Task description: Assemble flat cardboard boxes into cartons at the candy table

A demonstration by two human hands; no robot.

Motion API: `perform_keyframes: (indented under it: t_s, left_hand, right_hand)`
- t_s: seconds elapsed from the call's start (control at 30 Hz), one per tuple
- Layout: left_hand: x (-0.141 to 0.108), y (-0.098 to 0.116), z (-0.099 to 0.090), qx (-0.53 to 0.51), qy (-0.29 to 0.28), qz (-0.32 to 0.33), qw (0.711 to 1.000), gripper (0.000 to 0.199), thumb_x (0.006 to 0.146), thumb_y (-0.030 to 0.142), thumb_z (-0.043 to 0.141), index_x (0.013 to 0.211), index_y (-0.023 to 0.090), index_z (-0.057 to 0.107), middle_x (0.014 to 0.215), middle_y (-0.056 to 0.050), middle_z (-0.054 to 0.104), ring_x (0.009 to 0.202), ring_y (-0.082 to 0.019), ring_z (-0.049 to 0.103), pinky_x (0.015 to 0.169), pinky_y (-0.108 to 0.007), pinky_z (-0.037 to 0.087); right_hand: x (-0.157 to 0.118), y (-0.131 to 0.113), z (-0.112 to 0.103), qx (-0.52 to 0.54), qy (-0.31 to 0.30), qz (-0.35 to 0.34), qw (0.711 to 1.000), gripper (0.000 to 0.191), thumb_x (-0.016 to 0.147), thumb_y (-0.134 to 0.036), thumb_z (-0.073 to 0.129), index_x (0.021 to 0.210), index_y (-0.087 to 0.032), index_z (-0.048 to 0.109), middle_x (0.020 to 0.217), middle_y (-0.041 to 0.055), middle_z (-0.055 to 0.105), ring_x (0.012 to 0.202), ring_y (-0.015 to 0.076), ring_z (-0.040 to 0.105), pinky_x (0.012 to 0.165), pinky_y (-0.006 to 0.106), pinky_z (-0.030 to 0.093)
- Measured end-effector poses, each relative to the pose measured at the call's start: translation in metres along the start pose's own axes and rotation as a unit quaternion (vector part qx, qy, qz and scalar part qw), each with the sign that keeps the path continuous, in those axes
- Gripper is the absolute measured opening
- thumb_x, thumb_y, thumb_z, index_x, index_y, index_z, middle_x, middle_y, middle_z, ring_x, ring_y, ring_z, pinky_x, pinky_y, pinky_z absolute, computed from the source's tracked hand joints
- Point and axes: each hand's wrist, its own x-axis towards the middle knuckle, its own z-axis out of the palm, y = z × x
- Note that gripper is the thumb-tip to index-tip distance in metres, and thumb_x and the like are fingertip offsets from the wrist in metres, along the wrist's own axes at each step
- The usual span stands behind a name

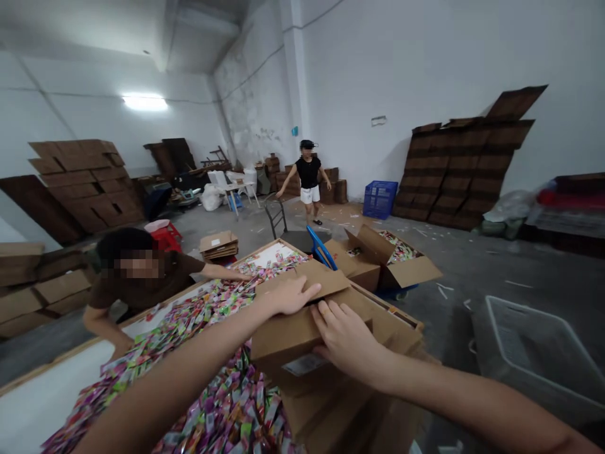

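Note:
A brown cardboard box [283,331] stands in front of me at the table's right side, with a pale label on its near face. My left hand [293,296] lies flat across its raised far flap [333,279], thumb stretched to the right. At the near flap's edge, the fingers of my right hand [347,337] are bent over the cardboard and its thumb is tucked below. Left of the box, small colourful wrapped packets [231,403] are heaped on the table. More brown cardboard [326,410] sits under the box, its lower part in shadow.
Across the table a person [146,290] reaches into the packets. Another person [309,173] stands farther back beside a trolley handle [275,217]. An open carton [411,271] holding packets sits beyond the table. A grey plastic bin [543,353] is at right; stacked cartons [458,170] line the wall.

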Motion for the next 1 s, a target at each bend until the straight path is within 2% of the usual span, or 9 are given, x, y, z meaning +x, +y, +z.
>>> perform_keyframes:
  t_s: [0.1,0.2,0.4,0.53,0.67,0.77,0.87,0.93,1.0]
  left_hand:
    - [-0.006,0.006,0.008,0.066,0.009,-0.039,0.997,0.067,0.09,0.062,0.02,0.115,0.011,0.056,0.116,-0.02,0.066,0.106,-0.033,0.062,0.086,-0.043,0.045]
    - [-0.008,0.007,0.011,0.096,-0.005,-0.029,0.995,0.071,0.088,0.066,0.02,0.117,0.013,0.056,0.117,-0.019,0.066,0.107,-0.034,0.061,0.086,-0.043,0.045]
    - [0.0,0.006,0.025,0.129,0.05,-0.045,0.989,0.076,0.083,0.075,0.023,0.111,0.015,0.059,0.105,-0.017,0.07,0.101,-0.034,0.064,0.078,-0.039,0.046]
    - [0.004,0.001,0.034,0.149,0.061,-0.057,0.985,0.077,0.081,0.078,0.024,0.105,0.015,0.059,0.097,-0.017,0.071,0.094,-0.034,0.067,0.072,-0.038,0.046]
    - [0.006,-0.008,0.04,0.153,0.069,-0.075,0.983,0.078,0.078,0.08,0.026,0.101,0.015,0.061,0.094,-0.017,0.071,0.093,-0.035,0.067,0.072,-0.038,0.047]
    - [0.006,-0.012,0.036,0.116,0.088,-0.061,0.987,0.071,0.082,0.074,0.034,0.106,0.013,0.06,0.103,-0.018,0.069,0.1,-0.035,0.064,0.081,-0.041,0.047]
    - [0.001,-0.008,0.016,0.022,0.116,-0.007,0.993,0.061,0.084,0.063,0.047,0.119,0.014,0.053,0.122,-0.016,0.062,0.114,-0.028,0.057,0.097,-0.037,0.042]
    - [-0.009,0.0,-0.002,-0.012,0.032,0.028,0.999,0.069,0.082,0.061,0.052,0.135,0.018,0.042,0.141,-0.016,0.047,0.131,-0.028,0.043,0.108,-0.041,0.033]
    - [-0.023,0.01,-0.016,0.021,-0.115,0.024,0.993,0.104,0.068,0.065,0.065,0.15,0.022,0.018,0.157,-0.02,0.018,0.144,-0.036,0.016,0.113,-0.053,0.018]
  right_hand:
    - [0.008,-0.01,0.004,-0.01,0.006,0.034,0.999,0.091,0.068,-0.07,0.067,0.119,0.005,0.058,0.113,0.0292,0.06,0.092,0.0332,0.056,0.076,0.043,0.045]
    - [0.009,-0.013,0.011,-0.019,0.041,0.008,0.999,0.092,0.063,-0.079,0.062,0.108,0.0,0.065,0.1,0.0235,0.065,0.081,0.0288,0.056,0.069,0.04,0.044]
    - [0.001,-0.002,0.019,-0.023,0.065,-0.058,0.996,0.069,0.072,-0.076,0.057,0.084,-0.009,0.07,0.075,0.0129,0.065,0.07,0.0236,0.056,0.061,0.035,0.039]
    - [-0.004,-0.006,0.021,0.006,0.044,-0.068,0.997,0.057,0.083,-0.066,0.053,0.081,-0.011,0.069,0.07,0.0113,0.064,0.066,0.021,0.056,0.057,0.033,0.035]
    - [-0.003,-0.015,0.018,0.036,0.011,-0.064,0.997,0.05,0.085,-0.06,0.056,0.073,-0.013,0.068,0.064,0.01,0.063,0.062,0.0198,0.057,0.054,0.032,0.034]
    - [0.006,-0.014,0.013,0.05,-0.024,-0.047,0.997,0.049,0.086,-0.059,0.057,0.074,-0.013,0.069,0.066,0.0113,0.065,0.064,0.0205,0.06,0.055,0.032,0.035]
    - [0.015,-0.005,0.008,0.059,-0.049,-0.01,0.997,0.052,0.08,-0.063,0.061,0.076,-0.012,0.07,0.069,0.0125,0.066,0.068,0.0216,0.062,0.06,0.032,0.038]
    - [0.015,0.002,0.006,0.062,-0.044,0.015,0.997,0.056,0.077,-0.067,0.061,0.076,-0.012,0.07,0.071,0.0128,0.067,0.069,0.0218,0.063,0.062,0.031,0.039]
    - [0.011,0.005,0.008,0.067,-0.025,0.01,0.997,0.06,0.077,-0.071,0.057,0.075,-0.013,0.069,0.069,0.0119,0.067,0.068,0.0215,0.062,0.061,0.032,0.039]
